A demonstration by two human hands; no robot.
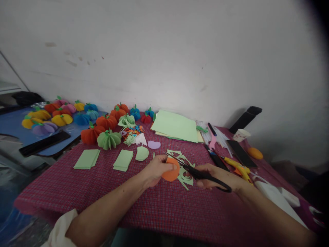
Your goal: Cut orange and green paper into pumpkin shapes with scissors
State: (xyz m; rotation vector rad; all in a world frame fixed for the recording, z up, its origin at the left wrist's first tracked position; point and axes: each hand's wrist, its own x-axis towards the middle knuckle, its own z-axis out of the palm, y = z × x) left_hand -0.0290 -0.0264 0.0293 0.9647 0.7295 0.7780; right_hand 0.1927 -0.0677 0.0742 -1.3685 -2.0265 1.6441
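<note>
My left hand (159,168) pinches a piece of orange paper (170,174) with a rounded lower edge. Black-handled scissors (203,174) are gripped in my right hand (214,176), their blades lying at the orange paper's upper edge. Beneath and behind both hands, pale green paper scraps (185,178) are scattered on the cloth. Left of my left hand lie a rounded stack of green paper (142,153), a green rectangular stack (123,160), another such stack (87,159) and a purple paper cutout (154,144).
Paper pumpkins (109,139) stand at the back left, more on a blue table (25,137). Green sheets (177,125) lie against the wall. To the right are a yellow glue gun (238,168), a paper cup (241,134), a dark flat slab (241,153) and an orange oval object (255,153).
</note>
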